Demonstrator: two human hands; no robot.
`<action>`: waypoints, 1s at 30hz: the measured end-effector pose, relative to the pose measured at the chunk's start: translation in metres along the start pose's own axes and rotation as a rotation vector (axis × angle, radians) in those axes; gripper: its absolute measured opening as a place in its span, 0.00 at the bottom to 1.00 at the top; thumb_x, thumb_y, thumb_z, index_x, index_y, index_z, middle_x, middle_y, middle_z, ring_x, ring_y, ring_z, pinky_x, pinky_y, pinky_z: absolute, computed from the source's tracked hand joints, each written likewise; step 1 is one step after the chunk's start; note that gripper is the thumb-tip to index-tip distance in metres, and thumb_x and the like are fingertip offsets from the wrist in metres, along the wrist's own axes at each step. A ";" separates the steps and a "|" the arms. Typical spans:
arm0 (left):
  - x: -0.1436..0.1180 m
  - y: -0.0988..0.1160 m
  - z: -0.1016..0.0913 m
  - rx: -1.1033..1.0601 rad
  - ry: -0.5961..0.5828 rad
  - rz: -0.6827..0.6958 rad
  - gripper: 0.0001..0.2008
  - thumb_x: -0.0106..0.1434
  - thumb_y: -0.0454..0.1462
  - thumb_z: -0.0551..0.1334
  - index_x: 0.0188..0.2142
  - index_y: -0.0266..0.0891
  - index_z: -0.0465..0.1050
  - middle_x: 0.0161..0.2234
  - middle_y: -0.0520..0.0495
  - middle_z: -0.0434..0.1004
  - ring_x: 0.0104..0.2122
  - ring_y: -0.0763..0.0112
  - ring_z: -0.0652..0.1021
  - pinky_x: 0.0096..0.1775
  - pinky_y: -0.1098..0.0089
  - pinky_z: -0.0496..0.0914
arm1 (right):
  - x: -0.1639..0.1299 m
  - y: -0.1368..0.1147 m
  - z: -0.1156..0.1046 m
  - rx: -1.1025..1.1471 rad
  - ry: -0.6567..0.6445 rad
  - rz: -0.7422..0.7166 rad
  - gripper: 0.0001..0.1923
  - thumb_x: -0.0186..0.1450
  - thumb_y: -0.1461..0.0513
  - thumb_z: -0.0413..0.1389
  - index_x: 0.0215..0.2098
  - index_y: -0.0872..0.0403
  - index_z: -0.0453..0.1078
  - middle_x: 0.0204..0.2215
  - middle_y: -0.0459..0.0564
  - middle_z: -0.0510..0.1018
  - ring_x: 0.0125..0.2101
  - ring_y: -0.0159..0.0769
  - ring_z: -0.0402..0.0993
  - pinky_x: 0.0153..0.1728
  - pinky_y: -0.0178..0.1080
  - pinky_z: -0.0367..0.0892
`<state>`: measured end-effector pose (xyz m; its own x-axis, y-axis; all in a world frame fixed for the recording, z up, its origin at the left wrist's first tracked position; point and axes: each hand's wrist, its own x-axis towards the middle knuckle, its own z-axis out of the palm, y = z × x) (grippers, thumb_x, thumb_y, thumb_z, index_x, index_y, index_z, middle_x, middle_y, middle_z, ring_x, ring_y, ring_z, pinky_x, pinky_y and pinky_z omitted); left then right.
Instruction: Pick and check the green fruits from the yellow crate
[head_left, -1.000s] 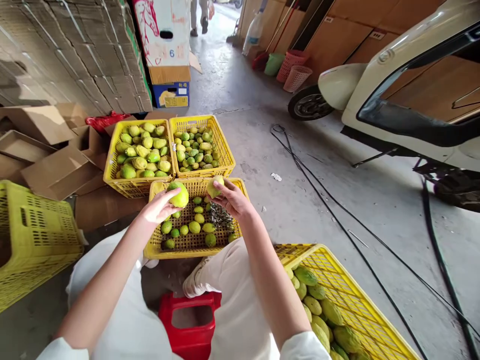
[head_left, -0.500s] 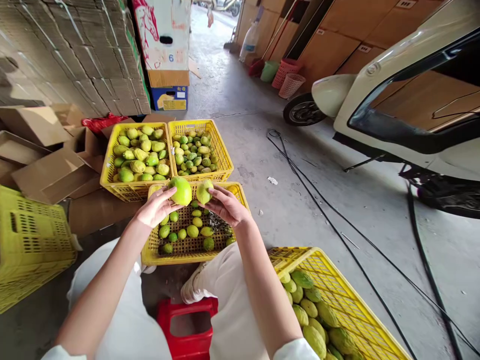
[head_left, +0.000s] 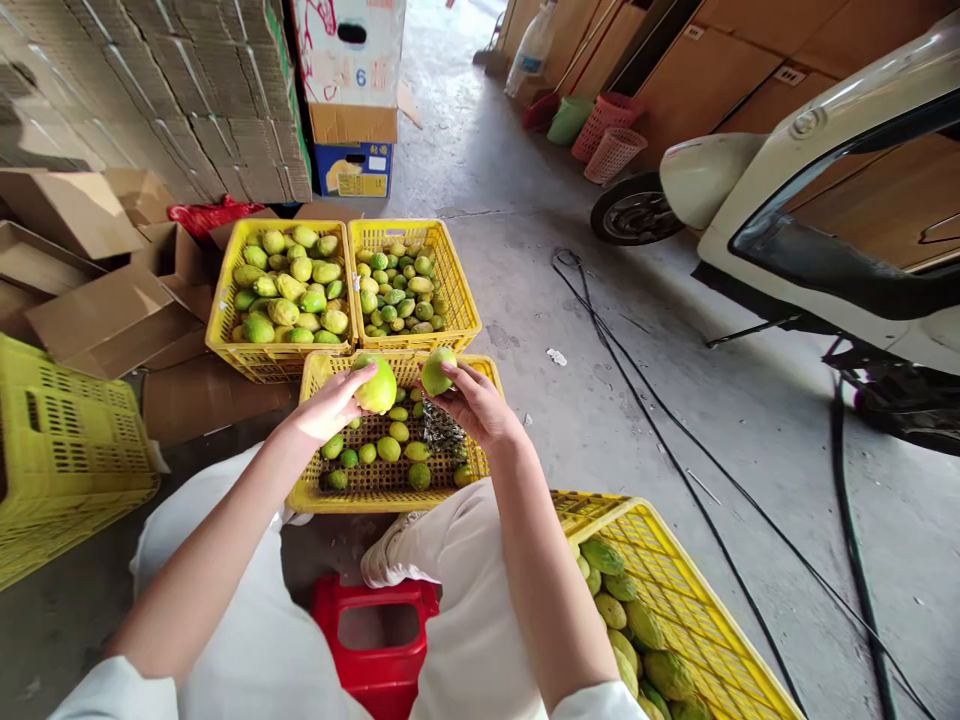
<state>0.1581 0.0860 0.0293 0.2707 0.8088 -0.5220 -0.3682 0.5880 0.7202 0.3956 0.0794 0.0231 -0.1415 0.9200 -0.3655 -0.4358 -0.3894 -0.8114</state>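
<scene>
My left hand (head_left: 339, 398) is closed round a large, bright green lemon (head_left: 377, 385). A smaller yellow-green lemon (head_left: 438, 371) is in my right hand (head_left: 480, 402), between thumb and fingers. Both fruits are held up, side by side and apart, above the far part of a shallow yellow crate (head_left: 330, 499). Inside that crate lie several scattered small lemons (head_left: 388, 449) and a dark, crinkled piece of plastic (head_left: 442, 432) at the right.
Beyond stand two yellow crates, one with larger lemons (head_left: 283, 311), one with smaller ones (head_left: 405, 299). A tilted crate (head_left: 705, 610) of green fruit is at my right, another crate (head_left: 75, 450) at left. Cables (head_left: 645, 400) cross the floor near a scooter (head_left: 757, 190).
The view has shifted slightly. My right hand has turned its lemon and moved a little away from the left one. Both hands keep their fruits.
</scene>
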 end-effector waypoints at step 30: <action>-0.007 0.013 0.012 -0.271 0.134 -0.014 0.10 0.77 0.38 0.61 0.52 0.37 0.78 0.46 0.38 0.89 0.45 0.54 0.91 0.43 0.61 0.87 | 0.003 0.005 0.000 -0.033 0.001 0.004 0.31 0.50 0.47 0.86 0.45 0.46 0.83 0.46 0.52 0.92 0.60 0.55 0.88 0.61 0.54 0.86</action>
<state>0.1624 0.0882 0.0475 0.1647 0.7830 -0.5998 -0.5938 0.5643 0.5736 0.3928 0.0799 0.0183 -0.1424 0.9184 -0.3692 -0.4060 -0.3944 -0.8244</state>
